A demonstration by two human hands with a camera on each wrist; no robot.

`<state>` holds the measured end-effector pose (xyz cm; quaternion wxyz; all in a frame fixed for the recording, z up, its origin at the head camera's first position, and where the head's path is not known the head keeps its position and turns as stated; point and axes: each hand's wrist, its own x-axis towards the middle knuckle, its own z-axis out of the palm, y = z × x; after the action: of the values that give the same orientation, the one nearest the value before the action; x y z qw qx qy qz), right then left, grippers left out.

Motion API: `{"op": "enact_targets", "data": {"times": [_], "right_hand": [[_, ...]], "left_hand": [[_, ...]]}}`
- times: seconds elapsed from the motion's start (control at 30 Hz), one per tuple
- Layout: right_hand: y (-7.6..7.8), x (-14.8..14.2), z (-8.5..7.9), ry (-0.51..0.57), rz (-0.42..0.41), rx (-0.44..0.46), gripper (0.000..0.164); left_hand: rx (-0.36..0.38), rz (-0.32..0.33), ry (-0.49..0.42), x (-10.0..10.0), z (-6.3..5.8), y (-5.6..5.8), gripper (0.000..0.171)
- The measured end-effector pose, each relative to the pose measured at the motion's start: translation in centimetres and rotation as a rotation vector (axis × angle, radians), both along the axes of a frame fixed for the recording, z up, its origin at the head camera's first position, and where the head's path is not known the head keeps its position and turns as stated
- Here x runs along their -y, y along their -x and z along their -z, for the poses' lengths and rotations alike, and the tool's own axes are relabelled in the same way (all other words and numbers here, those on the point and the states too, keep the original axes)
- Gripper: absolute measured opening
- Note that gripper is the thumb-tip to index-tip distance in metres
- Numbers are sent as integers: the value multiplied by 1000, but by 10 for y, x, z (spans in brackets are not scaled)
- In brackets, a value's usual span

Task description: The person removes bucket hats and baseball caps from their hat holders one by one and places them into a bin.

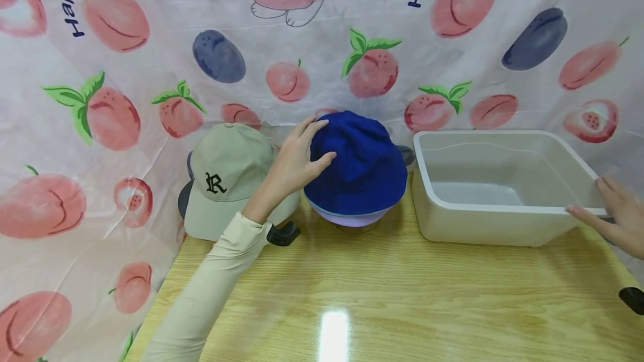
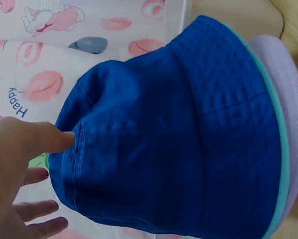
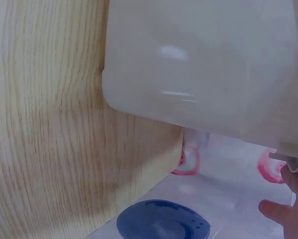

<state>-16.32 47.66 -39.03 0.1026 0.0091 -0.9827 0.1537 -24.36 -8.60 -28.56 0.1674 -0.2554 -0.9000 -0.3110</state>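
A blue bucket hat [image 1: 352,166] sits over a lilac hat [image 1: 347,219], whose brim shows beneath the blue one. My left hand [image 1: 302,155] is at the left side of the blue crown, with thumb and fingers spread. In the left wrist view the thumb overlaps the crown's edge, while the other fingers [image 2: 37,211] lie beside it. On the right, a cream plastic bin [image 1: 427,222] stands with its inside showing nothing in it. My right hand [image 1: 621,214] touches the bin's front right corner, fingers extended along the rim.
A beige baseball cap [image 1: 231,155] with a black letter R stands left of the blue hat, with other headwear partly hidden behind it. Fruit-printed cloth [image 1: 312,43] hangs behind the wooden table [image 1: 402,295] and along its sides. Dark wrist-camera mounts [image 1: 283,234] stick out below the hands.
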Motion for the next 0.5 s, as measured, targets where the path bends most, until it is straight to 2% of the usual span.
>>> {"op": "enact_targets", "data": {"times": [0.13, 0.3, 0.5], "right_hand": [[-3, 1, 0, 14, -38, -24, 89], [-4, 3, -1, 7, -19, 13, 90], [-3, 4, -5, 6, -24, 42, 92]], "left_hand": [[0, 29, 7, -2, -2, 8, 61], [12, 68, 60, -4, -5, 20, 60], [-7, 163, 118, -10, -13, 32, 51]]}}
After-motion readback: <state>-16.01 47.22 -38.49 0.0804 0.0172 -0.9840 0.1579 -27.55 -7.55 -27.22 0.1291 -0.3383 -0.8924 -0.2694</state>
